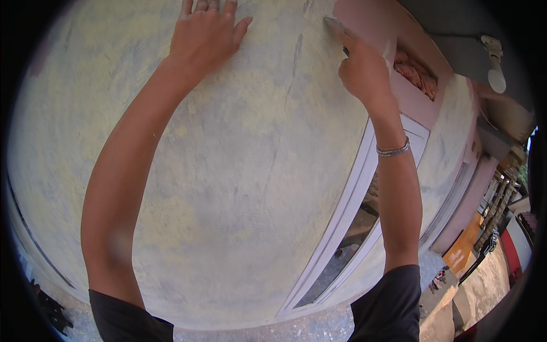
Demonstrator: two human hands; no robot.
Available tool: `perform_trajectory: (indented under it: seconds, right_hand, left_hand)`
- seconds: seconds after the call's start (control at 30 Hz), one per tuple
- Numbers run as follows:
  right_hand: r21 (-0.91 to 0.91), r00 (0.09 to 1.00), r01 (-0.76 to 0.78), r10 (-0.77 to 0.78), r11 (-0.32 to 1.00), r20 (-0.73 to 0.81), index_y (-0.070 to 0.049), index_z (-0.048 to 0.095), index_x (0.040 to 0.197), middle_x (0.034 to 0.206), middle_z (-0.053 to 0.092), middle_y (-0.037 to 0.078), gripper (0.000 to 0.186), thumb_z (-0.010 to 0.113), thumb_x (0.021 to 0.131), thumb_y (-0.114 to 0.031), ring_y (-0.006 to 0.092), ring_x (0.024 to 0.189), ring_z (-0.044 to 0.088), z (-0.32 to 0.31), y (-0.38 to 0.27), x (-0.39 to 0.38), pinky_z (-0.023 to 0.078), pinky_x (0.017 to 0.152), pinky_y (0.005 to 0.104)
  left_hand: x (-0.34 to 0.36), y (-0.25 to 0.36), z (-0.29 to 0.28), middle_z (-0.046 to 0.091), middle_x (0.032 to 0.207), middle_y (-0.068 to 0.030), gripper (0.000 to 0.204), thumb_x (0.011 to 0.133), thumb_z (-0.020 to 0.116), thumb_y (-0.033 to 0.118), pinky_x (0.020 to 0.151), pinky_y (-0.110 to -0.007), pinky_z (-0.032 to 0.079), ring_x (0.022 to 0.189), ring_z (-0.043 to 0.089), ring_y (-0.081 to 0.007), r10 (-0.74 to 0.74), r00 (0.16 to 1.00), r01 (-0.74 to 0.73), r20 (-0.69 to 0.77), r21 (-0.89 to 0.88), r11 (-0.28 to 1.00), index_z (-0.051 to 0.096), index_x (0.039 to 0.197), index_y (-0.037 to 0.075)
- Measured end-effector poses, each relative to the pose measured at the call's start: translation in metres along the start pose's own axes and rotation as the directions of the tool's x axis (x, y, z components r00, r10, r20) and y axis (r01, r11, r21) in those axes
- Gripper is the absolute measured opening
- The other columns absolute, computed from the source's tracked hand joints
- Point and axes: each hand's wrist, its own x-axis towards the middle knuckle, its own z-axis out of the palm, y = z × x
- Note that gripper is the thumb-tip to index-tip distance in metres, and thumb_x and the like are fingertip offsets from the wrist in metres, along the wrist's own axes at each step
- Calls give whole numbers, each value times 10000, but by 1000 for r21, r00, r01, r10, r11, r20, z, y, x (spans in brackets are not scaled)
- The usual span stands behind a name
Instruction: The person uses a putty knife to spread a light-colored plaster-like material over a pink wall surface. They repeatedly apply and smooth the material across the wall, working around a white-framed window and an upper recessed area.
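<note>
A wall (228, 165) with patchy pale yellow and grey filler fills most of the view. High on it at the left, my left hand (206, 35) lies flat with its fingers spread, holding nothing. The fingertips run past the upper edge of the picture. Up at the right, my right hand (366, 68) grips a putty knife (333, 24), its thin blade against the wall beside a pink painted band (367, 20). One finger stretches along the blade, and most of the handle is hidden in the fist.
Below my right hand stands a white-framed doorway (336, 233). An opening in the pink band holds bunched orange-pink material (415, 75). A white lamp (497, 80) hangs at the upper right. Farther out at the right is an orange-brown board (462, 249). Speckled floor (268, 333) runs along the bottom.
</note>
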Motion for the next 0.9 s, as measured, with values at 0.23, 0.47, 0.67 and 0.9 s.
perform_trajectory:
  seconds: [0.23, 0.47, 0.67, 0.9]
  right_hand:
    - [-25, 998, -49, 50, 998, 29, -183, 646, 1467, 1349, 689, 161, 670, 576, 844, 54, 383, 1119, 695, -17, -12, 32, 574, 949, 476]
    - [-31, 996, 51, -53, 998, -72, -181, 653, 1464, 1334, 698, 163, 670, 579, 839, 51, 388, 1124, 693, 3, -3, 16, 571, 956, 482]
    - [-57, 999, 33, -35, 998, -41, -177, 648, 1462, 1301, 707, 163, 662, 572, 845, 49, 388, 1095, 703, 10, -8, 21, 580, 927, 498]
    - [-125, 996, 58, -66, 990, -64, -213, 620, 1498, 1298, 706, 153, 729, 535, 839, 86, 378, 1088, 697, 7, -21, 11, 571, 921, 482]
  left_hand:
    - [-1, 2, -9, 528, 1509, -358, 862, 1022, 527, 628, 1293, -569, 207, 1463, 470, -468, 6, 1000, -6, -7, -11, 1000, 501, 1508, -83]
    - [1, 6, -19, 537, 1497, -359, 927, 1000, 531, 678, 1293, -578, 198, 1462, 472, -466, -3, 1000, 5, 27, -56, 998, 474, 1537, -75]
    - [-1, 7, -11, 514, 1513, -376, 930, 1008, 510, 681, 1296, -577, 191, 1475, 454, -478, -9, 998, 11, 59, -36, 999, 459, 1553, -71]
    - [0, 10, 0, 499, 1527, -381, 893, 1028, 489, 654, 1296, -577, 191, 1470, 458, -491, -11, 999, 10, 32, 31, 999, 465, 1550, -70]
